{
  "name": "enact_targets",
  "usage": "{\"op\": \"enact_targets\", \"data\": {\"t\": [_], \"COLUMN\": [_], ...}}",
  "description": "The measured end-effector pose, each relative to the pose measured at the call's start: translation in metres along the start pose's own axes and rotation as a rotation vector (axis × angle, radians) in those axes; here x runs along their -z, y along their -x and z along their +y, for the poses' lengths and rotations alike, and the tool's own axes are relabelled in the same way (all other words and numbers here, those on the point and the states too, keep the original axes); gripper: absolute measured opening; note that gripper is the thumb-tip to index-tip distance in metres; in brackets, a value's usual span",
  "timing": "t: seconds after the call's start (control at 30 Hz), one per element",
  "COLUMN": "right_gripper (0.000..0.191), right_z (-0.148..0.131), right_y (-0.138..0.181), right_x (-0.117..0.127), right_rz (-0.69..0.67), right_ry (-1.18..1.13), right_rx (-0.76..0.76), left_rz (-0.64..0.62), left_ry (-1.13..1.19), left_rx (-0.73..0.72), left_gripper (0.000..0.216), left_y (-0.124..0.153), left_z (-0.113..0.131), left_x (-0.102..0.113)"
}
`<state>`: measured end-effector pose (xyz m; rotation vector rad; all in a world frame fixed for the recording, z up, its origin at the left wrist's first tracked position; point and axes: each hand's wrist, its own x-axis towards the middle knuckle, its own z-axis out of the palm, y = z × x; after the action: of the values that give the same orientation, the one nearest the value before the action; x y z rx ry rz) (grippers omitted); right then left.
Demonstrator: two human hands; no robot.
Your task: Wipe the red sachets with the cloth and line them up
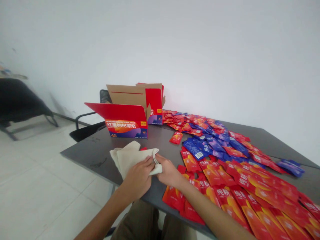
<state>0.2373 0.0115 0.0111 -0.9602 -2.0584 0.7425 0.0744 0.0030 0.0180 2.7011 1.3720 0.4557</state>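
A cream-coloured cloth (pixel 133 158), folded in layers, is held over the near edge of the table. My left hand (pixel 139 175) is closed on its near side, fingers pressed against the fabric. On the other side, my right hand (pixel 168 170) pinches the rolled right end of the cloth. A small piece of something red (pixel 143 148) shows just behind the cloth; most of it is hidden. Red sachets (pixel 176 196) lie close to my right wrist, partly beneath my forearm.
An open red carton (pixel 126 125) stands behind the cloth, with a second open carton (pixel 154 103) behind it. Many red and blue sachets (pixel 197 146) spread over the dark table (pixel 100 148). A black chair (pixel 86 128) stands beyond the table's left edge, before a white wall.
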Motion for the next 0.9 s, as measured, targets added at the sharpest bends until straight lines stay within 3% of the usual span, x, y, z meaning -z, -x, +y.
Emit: {"op": "enact_targets", "data": {"t": [0.1,0.3,0.5,0.7,0.9], "right_gripper": [0.05,0.042,0.049,0.048,0.047], "right_z": [0.0,0.0,0.005,0.001,0.005], "right_y": [-0.001,-0.002,-0.001,-0.002,0.0], "right_x": [0.001,0.001,-0.004,-0.001,-0.003], "right_rz": [-0.001,0.057,0.042,0.066,0.059], "right_ry": [-0.008,-0.011,-0.047,-0.052,-0.057], "right_rx": [0.016,-0.086,0.036,-0.028,0.042], "left_rz": [-0.011,-0.064,-0.05,-0.087,-0.064], "left_ry": [0.01,-0.064,-0.052,-0.096,-0.04], "left_rx": [0.009,0.125,-0.041,0.112,-0.033], "left_gripper": [0.054,0.052,0.059,0.058,0.064], "left_y": [0.0,-0.03,-0.003,-0.023,0.002], "left_z": [0.0,-0.02,-0.01,-0.022,-0.012], "left_x": [0.001,0.01,0.002,0.009,0.003]}}
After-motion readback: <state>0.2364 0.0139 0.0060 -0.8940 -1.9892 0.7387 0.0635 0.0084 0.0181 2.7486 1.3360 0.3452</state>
